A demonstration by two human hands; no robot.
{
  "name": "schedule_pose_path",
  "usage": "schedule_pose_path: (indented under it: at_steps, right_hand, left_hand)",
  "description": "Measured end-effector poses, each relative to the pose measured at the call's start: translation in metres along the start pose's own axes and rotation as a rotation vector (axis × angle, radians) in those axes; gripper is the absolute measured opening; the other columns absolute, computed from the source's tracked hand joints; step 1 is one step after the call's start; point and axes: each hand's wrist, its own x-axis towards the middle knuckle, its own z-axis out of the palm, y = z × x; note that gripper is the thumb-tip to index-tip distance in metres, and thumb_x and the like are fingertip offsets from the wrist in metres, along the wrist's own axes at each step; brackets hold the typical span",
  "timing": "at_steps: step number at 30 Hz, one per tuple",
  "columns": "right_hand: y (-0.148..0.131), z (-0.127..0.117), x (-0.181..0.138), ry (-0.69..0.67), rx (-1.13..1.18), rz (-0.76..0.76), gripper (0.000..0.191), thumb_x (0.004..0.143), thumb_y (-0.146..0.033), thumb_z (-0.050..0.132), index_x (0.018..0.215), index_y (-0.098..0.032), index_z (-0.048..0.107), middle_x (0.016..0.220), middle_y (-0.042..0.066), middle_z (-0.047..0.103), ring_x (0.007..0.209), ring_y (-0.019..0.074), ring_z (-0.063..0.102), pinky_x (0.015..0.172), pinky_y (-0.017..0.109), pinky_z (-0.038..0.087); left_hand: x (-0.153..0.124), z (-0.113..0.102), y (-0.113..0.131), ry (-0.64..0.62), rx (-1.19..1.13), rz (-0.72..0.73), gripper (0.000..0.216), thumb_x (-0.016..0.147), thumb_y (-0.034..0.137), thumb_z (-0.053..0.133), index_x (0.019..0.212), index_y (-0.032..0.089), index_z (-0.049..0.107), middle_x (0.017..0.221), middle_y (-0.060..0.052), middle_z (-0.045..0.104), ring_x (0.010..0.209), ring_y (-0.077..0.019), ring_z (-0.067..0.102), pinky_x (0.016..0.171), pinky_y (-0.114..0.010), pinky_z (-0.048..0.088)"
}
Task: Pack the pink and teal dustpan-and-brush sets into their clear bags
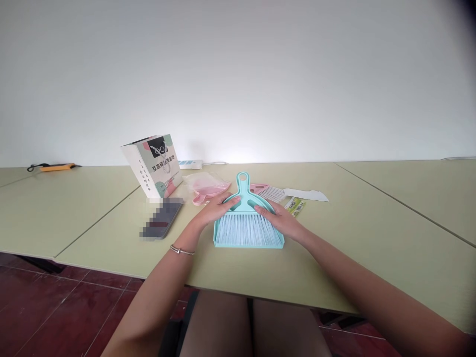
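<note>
A small turquoise dustpan (277, 242) lies flat on the pale green table (334, 248), with a matching brush (245, 228) nested in it, bristles toward me and handle pointing away. My left hand (215, 208) rests on the left side of the brush top, fingers stretched out flat. My right hand (278, 218) lies on the right side of the brush and pan, fingers also extended. Both hands touch the set without wrapping round it.
A pink dustpan in a clear bag (206, 188) lies behind the turquoise one. A pink brush (267, 192), white paper (307, 195) and a yellow-green packet (295, 206) sit to the right. A printed box (154, 166) and a phone (163, 218) are at left.
</note>
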Motion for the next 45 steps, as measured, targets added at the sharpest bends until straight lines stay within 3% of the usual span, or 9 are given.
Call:
schedule_pose_path:
  at_steps: [5, 15, 23, 27, 31, 36, 39, 42, 45]
  right_hand:
    - [-0.003, 0.008, -0.002, -0.058, -0.019, -0.090, 0.034, 0.082, -0.051, 0.050, 0.095, -0.023, 0.062, 0.090, 0.002, 0.068, 0.087, 0.0229, 0.064, 0.075, 0.039, 0.051]
    - [0.000, 0.010, -0.004, -0.068, 0.005, -0.127, 0.037, 0.084, -0.051, 0.047, 0.105, -0.025, 0.059, 0.095, 0.002, 0.067, 0.090, 0.0226, 0.063, 0.078, 0.039, 0.050]
    - [-0.009, 0.015, -0.003, 0.022, -0.005, -0.035, 0.033, 0.081, -0.044, 0.050, 0.104, -0.023, 0.060, 0.097, 0.002, 0.068, 0.093, 0.0222, 0.063, 0.082, 0.039, 0.048]
    - [-0.005, 0.012, -0.001, 0.035, 0.059, 0.005, 0.032, 0.080, -0.046, 0.052, 0.100, -0.022, 0.062, 0.095, 0.003, 0.068, 0.090, 0.0234, 0.064, 0.077, 0.039, 0.050]
    - [0.006, 0.000, 0.005, 0.074, 0.108, 0.026, 0.039, 0.081, -0.053, 0.050, 0.108, -0.026, 0.060, 0.102, 0.004, 0.068, 0.092, 0.0236, 0.064, 0.077, 0.039, 0.050]
    - [0.034, -0.036, 0.021, 0.270, -0.183, -0.095, 0.049, 0.085, -0.060, 0.036, 0.114, -0.025, 0.055, 0.116, 0.007, 0.062, 0.108, 0.0249, 0.055, 0.089, 0.044, 0.044]
    - [0.063, -0.059, 0.031, 0.451, -0.548, 0.051, 0.064, 0.081, -0.060, 0.042, 0.129, -0.019, 0.046, 0.138, 0.015, 0.044, 0.131, 0.0341, 0.032, 0.101, 0.053, 0.030]
    - [0.088, -0.072, 0.037, 0.370, -0.755, 0.319, 0.071, 0.079, -0.062, 0.043, 0.134, -0.017, 0.042, 0.145, 0.018, 0.034, 0.136, 0.0369, 0.023, 0.104, 0.055, 0.023]
    - [0.096, -0.074, 0.040, 0.248, -0.847, 0.324, 0.061, 0.083, -0.058, 0.034, 0.131, -0.021, 0.048, 0.140, 0.015, 0.043, 0.132, 0.0340, 0.032, 0.102, 0.055, 0.024]
  left_hand:
    - [0.002, 0.000, 0.007, -0.021, -0.061, -0.009, 0.045, 0.077, 0.061, 0.049, 0.080, 0.018, 0.061, 0.082, -0.001, 0.061, 0.076, -0.0151, 0.053, 0.069, -0.025, 0.041]
    - [0.006, -0.001, 0.002, -0.023, -0.040, 0.030, 0.046, 0.077, 0.062, 0.047, 0.066, 0.017, 0.049, 0.062, 0.002, 0.046, 0.058, -0.0107, 0.041, 0.055, -0.024, 0.032]
    - [0.009, -0.001, 0.001, 0.035, -0.063, 0.023, 0.048, 0.074, 0.060, 0.054, 0.056, 0.017, 0.044, 0.055, 0.004, 0.039, 0.052, -0.0083, 0.037, 0.049, -0.023, 0.026]
    - [0.006, -0.002, -0.001, 0.004, -0.146, -0.055, 0.042, 0.072, 0.059, 0.057, 0.083, 0.019, 0.064, 0.079, -0.001, 0.063, 0.071, -0.0152, 0.056, 0.062, -0.025, 0.041]
    - [0.002, -0.001, -0.003, -0.029, -0.214, -0.091, 0.062, 0.069, 0.055, 0.063, 0.122, 0.025, 0.056, 0.115, -0.005, 0.063, 0.106, -0.0246, 0.057, 0.087, -0.034, 0.044]
    - [0.003, 0.002, -0.006, 0.031, -0.183, -0.115, 0.068, 0.070, 0.051, 0.065, 0.131, 0.028, 0.048, 0.128, -0.003, 0.056, 0.121, -0.0263, 0.049, 0.102, -0.040, 0.036]
    - [0.003, 0.002, -0.008, 0.025, -0.180, -0.124, 0.068, 0.071, 0.050, 0.064, 0.133, 0.028, 0.046, 0.127, -0.002, 0.057, 0.120, -0.0261, 0.050, 0.102, -0.040, 0.036]
    - [0.003, 0.002, -0.009, 0.013, -0.162, -0.117, 0.060, 0.072, 0.050, 0.063, 0.127, 0.027, 0.053, 0.123, -0.002, 0.060, 0.118, -0.0254, 0.052, 0.099, -0.037, 0.039]
    - [0.002, 0.002, -0.009, -0.005, -0.147, -0.129, 0.050, 0.073, 0.051, 0.061, 0.116, 0.026, 0.061, 0.118, -0.001, 0.063, 0.113, -0.0248, 0.054, 0.095, -0.035, 0.042]
